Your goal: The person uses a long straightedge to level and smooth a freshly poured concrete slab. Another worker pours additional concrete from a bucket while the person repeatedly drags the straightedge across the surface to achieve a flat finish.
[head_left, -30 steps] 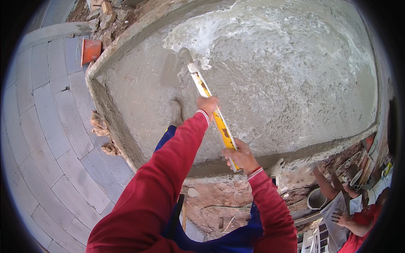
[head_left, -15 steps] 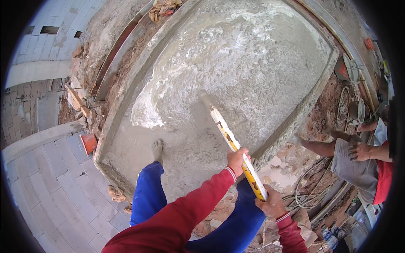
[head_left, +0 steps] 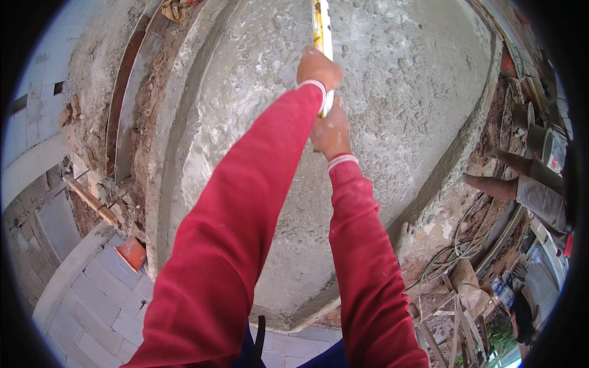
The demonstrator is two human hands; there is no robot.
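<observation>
My left hand (head_left: 319, 69) is closed on a long white and yellow bar (head_left: 321, 27) that points away from me and runs out of the top of the view. Just below it, my right hand (head_left: 331, 129) grips the same bar closer to my body, partly behind my left wrist. Beneath both hands lies wet, pitted grey concrete (head_left: 423, 110) inside a raised rim (head_left: 482, 116). The bar's far end is hidden.
An orange bucket (head_left: 130, 254) sits by grey paving (head_left: 101, 297) at lower left. Long boards (head_left: 125, 104) edge the dirt at left. A co-worker's bare legs (head_left: 494, 187), hoses (head_left: 457, 248) and loose wood (head_left: 454, 325) are at right.
My hands and the bar have pushed up and forward in the view, with my arms now stretched out. The view has swung round, and more of the boards at the left shows.
</observation>
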